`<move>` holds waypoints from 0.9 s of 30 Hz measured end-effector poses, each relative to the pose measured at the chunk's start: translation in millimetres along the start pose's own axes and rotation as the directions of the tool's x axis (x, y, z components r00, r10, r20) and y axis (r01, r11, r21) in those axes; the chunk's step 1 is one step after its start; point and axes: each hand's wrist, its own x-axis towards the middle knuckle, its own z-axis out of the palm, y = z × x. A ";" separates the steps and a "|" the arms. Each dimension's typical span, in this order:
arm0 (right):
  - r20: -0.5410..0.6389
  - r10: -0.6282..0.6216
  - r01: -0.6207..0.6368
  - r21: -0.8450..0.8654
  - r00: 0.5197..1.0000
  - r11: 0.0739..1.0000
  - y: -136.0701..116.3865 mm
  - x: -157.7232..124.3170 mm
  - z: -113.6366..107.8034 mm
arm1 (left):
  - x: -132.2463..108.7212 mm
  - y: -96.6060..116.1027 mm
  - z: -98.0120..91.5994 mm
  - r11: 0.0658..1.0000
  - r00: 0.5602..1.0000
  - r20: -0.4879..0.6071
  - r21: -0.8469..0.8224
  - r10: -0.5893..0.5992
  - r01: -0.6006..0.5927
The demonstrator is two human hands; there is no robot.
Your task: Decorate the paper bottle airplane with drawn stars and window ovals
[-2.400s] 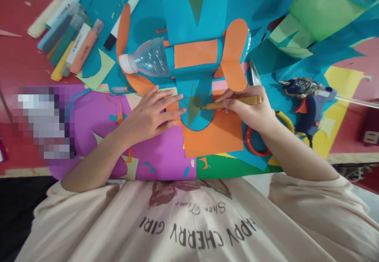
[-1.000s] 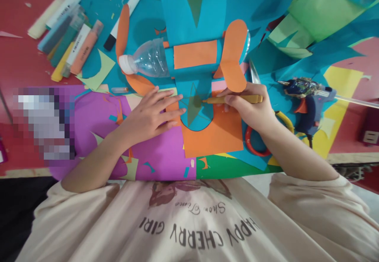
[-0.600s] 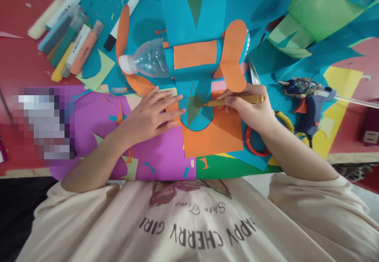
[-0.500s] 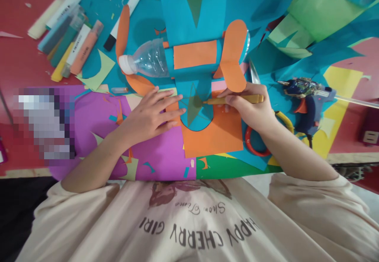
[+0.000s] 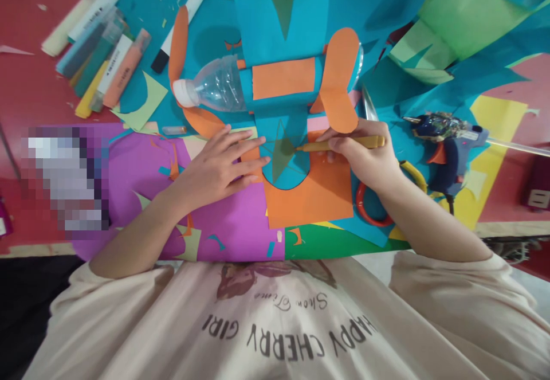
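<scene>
At the middle of the tabletop, the right hand [image 5: 365,159] is pinching a mustard-yellow marker [image 5: 348,144], thumb and fingertips clamping the barrel. Marker is lying almost level, tip pointing left at the olive-green star [image 5: 280,157] on the round-ended blue paper [image 5: 299,129]. Tip is sitting at the star's right side; can't quite tell from this angle whether it's touching. Star is showing green down its middle, side arms as thin outlines only.

Left hand [image 5: 223,162] is resting flat, palm down, fingers spreading wide and gripping nothing, longest fingertips reaching the blue paper's left edge. Blue paper is lying over an orange sheet [image 5: 309,208]; a purple sheet [image 5: 240,219] is spreading out below the left hand.

Just above the hands, a clear plastic bottle [image 5: 221,85] is lying on its side, white cap [image 5: 184,92] facing left. Blue wrap is covering its body, an orange rectangle [image 5: 283,77] sitting on that; orange fins [image 5: 341,82] are standing out at the base end.

Scissors [image 5: 360,205] are lying partly under the right hand. Glue gun [image 5: 451,151] is lying further right. More markers [image 5: 103,53] are lying in a group at upper left.
</scene>
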 end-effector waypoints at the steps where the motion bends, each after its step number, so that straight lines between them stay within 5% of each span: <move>1: 0.001 0.002 -0.002 0.005 1.000 1.000 0.4 0.0 -0.1 | 0.1 -0.1 -0.4 1.000 1.000 0.007 0.006 0.005 -0.005; 17: -0.039 -0.044 0.047 0.105 0.998 0.993 6.1 5.4 0.2 | 0.9 0.6 -1.6 0.993 0.998 -0.014 0.099 0.069 -0.067; 27: 0.028 0.003 -0.003 -0.014 1.000 1.000 3.4 -1.2 0.5 | 2.2 1.4 -3.4 0.992 0.997 -0.017 0.101 0.075 -0.073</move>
